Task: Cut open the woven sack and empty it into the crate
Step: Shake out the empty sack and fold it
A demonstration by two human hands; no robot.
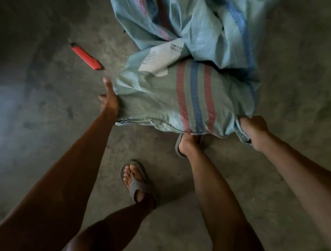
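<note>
Sack (183, 95) lengthwise away, seam (156, 125) nearest

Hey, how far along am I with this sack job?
Likely done: the red cutter lies on the floor, out of hand, so the cutting seems over, though no cut opening shows. In hand: the left hand and right hand hold the near corners of the woven sack. Left: the emptying; nothing to tip it into shows, nor any contents.

Stained concrete floor (39, 155), two grey sandals (138, 186), pale light patch (2, 100) at left.
</note>
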